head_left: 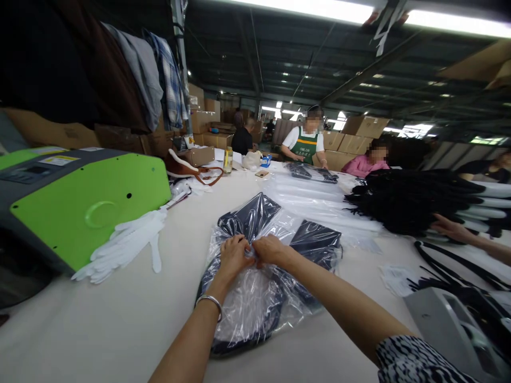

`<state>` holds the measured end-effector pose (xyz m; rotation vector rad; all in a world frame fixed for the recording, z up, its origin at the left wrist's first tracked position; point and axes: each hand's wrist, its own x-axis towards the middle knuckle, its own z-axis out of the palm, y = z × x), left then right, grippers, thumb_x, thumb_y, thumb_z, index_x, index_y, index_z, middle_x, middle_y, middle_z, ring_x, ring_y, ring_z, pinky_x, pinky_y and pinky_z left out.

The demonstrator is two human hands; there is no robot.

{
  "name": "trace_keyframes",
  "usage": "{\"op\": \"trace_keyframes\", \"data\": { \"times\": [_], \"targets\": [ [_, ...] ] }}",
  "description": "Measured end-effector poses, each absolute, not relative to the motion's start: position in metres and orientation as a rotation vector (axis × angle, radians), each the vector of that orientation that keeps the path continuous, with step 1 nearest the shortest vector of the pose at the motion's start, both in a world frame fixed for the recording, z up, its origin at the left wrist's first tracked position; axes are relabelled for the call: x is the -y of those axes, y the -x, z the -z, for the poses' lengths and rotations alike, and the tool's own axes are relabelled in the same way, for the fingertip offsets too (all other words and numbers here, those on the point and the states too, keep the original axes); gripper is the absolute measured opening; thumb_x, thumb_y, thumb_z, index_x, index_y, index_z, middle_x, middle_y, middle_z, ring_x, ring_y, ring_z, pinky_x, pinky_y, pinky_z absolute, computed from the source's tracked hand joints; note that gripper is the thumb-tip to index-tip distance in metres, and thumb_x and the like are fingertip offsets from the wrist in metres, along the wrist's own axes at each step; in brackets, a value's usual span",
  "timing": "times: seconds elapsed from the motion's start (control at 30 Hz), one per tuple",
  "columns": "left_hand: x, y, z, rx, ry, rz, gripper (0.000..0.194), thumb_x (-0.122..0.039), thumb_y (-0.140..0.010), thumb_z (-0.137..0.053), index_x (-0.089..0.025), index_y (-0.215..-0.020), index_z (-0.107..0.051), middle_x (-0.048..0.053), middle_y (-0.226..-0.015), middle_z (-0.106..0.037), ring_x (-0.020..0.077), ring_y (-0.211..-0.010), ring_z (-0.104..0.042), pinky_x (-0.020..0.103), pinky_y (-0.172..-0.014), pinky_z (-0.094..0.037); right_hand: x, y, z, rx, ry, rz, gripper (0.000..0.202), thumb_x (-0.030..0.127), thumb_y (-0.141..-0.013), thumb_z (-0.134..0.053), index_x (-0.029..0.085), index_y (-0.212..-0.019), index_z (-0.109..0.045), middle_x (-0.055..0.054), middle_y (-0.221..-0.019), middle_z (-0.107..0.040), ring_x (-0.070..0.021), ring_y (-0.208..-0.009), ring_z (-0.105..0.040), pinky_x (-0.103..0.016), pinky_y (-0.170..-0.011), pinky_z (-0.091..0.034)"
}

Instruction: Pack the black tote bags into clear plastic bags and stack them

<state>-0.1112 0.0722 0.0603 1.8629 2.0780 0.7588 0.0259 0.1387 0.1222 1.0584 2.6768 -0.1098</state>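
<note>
Position of work: the flat, dark, folded article (315,236) lies inside a clear, glossy plastic bag (255,298) on the broad, off-white tabletop (159,314), directly in front of the person. Creases in the film radiate from the point where both hands meet, near the middle of the bundle.

Handling: the step in hand appears to be gathering the loose film at this point. For a good result, draw in the slack evenly from both sides, press trapped air outward, and hold the dark panels flat beneath. Apply light tension only; a sharp pull or a fingernail could tear the thin film.

Grip: the bare left hand (235,254), with a silver-coloured metal bangle (211,304) at its wrist, has its fingers bent and close together, thumb and forefinger nearly meeting on the film. The bare right hand (271,249) is curled more tightly, thumb against fingers, pinching a fold of the same film. The hands touch or nearly touch; the exact contact of the fingertips is partly hidden, so the amount of film held cannot be told
</note>
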Motion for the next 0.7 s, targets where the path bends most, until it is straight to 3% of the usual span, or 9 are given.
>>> {"op": "trace_keyframes", "data": {
  "times": [0.17, 0.3, 0.47, 0.6, 0.7],
  "targets": [
    [-0.069, 0.108, -0.061, -2.103, -1.859, -0.777, 0.028, -0.03, -0.065, -0.08, -0.025, -0.088, -0.065, 0.004, -0.141, -0.055, 0.0295, -0.127, -0.047, 0.046, -0.109, -0.029, -0.146, -0.051, -0.112, -2.806, -1.224, 0.106, 0.067, 0.055, -0.058, -0.091, 0.018, -0.108, -0.066, -0.016, -0.117, -0.065, -0.0366, -0.116, -0.057, -0.046, -0.103, -0.035],
    [-0.072, 0.109, -0.06, -2.098, -1.851, -0.771, 0.03, -0.032, -0.063, -0.082, -0.025, -0.088, -0.065, 0.004, -0.141, -0.054, 0.0306, -0.126, -0.048, 0.048, -0.108, -0.03, -0.155, -0.084, -0.102, -2.861, -1.392, 0.24, 0.077, 0.065, -0.065, -0.082, 0.023, -0.125, -0.059, -0.013, -0.134, -0.056, -0.0322, -0.126, -0.05, -0.044, -0.106, -0.035],
    [-0.072, 0.114, -0.06, -2.058, -1.868, -0.746, 0.029, -0.035, -0.066, -0.08, -0.025, -0.089, -0.066, 0.006, -0.144, -0.053, 0.0316, -0.131, -0.045, 0.049, -0.111, -0.028, -0.15, -0.111, -0.075, -2.81, -1.656, 0.428, 0.098, 0.065, -0.069, -0.077, 0.019, -0.148, -0.041, -0.019, -0.156, -0.034, -0.0357, -0.144, -0.031, -0.049, -0.116, -0.023],
    [-0.068, 0.122, -0.064, -1.962, -1.927, -0.7, 0.027, -0.043, -0.074, -0.074, -0.026, -0.094, -0.068, 0.005, -0.147, -0.052, 0.0294, -0.136, -0.044, 0.047, -0.114, -0.028, -0.149, -0.111, -0.06, -2.777, -1.792, 0.601, 0.098, 0.06, -0.069, -0.079, 0.015, -0.148, -0.042, -0.019, -0.158, -0.033, -0.0355, -0.146, -0.028, -0.048, -0.118, -0.022],
    [-0.066, 0.124, -0.065, -1.941, -1.938, -0.681, 0.031, -0.044, -0.072, -0.076, -0.026, -0.096, -0.069, 0.005, -0.149, -0.051, 0.03, -0.135, -0.045, 0.046, -0.114, -0.03, -0.152, -0.11, -0.065, -2.767, -1.873, 0.71, 0.088, 0.047, -0.07, -0.08, 0.014, -0.145, -0.047, -0.017, -0.154, -0.04, -0.0334, -0.143, -0.035, -0.043, -0.117, -0.027]
  ]
}}
